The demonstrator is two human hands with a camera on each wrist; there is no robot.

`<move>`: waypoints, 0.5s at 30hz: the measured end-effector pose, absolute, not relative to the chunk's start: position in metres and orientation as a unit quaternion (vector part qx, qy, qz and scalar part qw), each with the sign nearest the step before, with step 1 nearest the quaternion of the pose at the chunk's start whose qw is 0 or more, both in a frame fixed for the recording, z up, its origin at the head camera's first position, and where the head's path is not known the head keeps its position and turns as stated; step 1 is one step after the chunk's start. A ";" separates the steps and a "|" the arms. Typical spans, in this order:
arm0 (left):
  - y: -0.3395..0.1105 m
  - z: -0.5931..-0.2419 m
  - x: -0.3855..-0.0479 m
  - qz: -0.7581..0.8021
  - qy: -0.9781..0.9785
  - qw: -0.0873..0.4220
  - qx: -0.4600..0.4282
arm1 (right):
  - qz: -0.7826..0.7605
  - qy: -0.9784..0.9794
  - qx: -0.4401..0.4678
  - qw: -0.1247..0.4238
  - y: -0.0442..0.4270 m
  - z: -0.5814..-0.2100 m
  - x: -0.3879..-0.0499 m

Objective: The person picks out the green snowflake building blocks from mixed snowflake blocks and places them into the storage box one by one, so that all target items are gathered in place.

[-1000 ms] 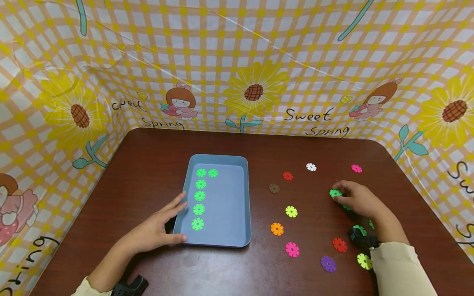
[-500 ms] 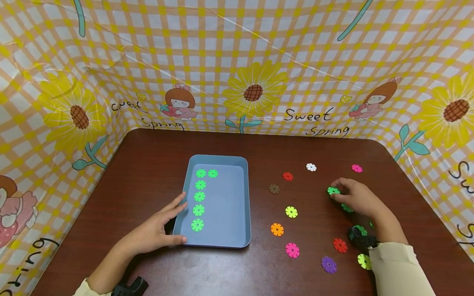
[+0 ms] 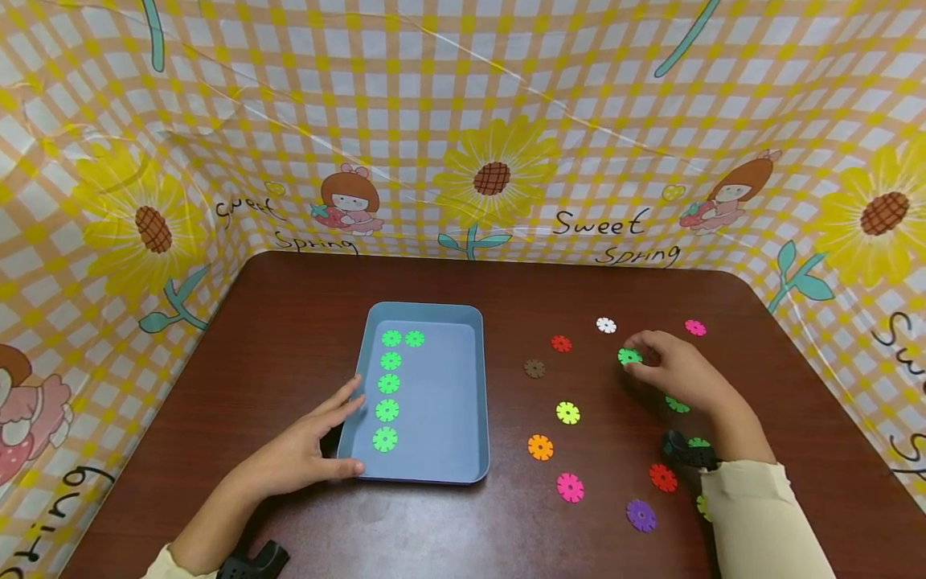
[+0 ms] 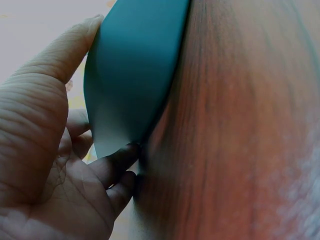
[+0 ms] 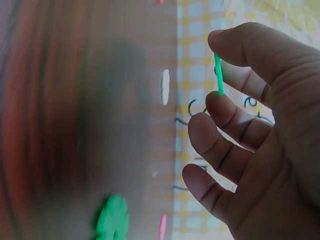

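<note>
Slip risk first: your right hand [image 3: 676, 370] has the green disc [image 3: 629, 356] by its edge only, so if the thumb eases or the fingers roll, it could twist out and drop on the table [image 3: 463, 531]. Come in low on the way left and you could clip the white disc [image 3: 606, 325], the red disc [image 3: 561, 344] or the brown disc [image 3: 534, 368]. Your right sleeve [image 3: 767, 523] is close over a yellow-green disc [image 3: 702, 507], so a dragging cuff might shift it. If your left hand [image 3: 297, 454] pushes hard on the tray [image 3: 441, 402], the tray could slide and knock the column of green discs [image 3: 389, 383] out of line.

Grip: right thumb and fingertips are clamped on the green disc. It's at the very tips, seen edge-on in the right wrist view, well out from the palm, and looks lifted off the table. It's just nearer you than the white disc, well apart from the tray. Another green disc [image 3: 678, 404] lies on the table under that hand, not gripped.

Left fingers are spread, not clamped: thumb at the tray's near-left corner, other fingers against its left side.
</note>
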State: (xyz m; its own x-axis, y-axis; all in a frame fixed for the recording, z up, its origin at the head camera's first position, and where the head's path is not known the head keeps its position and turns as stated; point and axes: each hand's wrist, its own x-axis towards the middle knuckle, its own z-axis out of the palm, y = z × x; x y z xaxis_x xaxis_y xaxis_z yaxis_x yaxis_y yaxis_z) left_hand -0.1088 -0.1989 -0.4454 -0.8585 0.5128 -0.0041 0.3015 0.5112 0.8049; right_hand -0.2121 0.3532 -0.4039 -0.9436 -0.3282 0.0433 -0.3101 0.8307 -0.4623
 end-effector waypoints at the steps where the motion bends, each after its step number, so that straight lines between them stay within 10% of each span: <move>1: -0.199 -0.445 -0.109 0.435 0.860 0.122 0.236 | -0.241 0.955 -0.169 0.019 0.350 -0.403 -0.213; 15: -0.199 -0.446 -0.108 0.431 0.863 0.120 0.235 | -0.267 0.946 -0.183 0.021 0.310 -0.393 -0.224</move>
State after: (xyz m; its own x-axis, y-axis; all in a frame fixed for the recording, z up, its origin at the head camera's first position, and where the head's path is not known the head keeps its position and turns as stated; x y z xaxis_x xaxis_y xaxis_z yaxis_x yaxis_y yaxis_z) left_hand -0.1083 -0.1987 -0.4459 -0.8609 0.5088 -0.0040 0.3023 0.5179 0.8002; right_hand -0.2240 0.3103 -0.3930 -0.9324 -0.3567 0.0579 -0.3343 0.7907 -0.5129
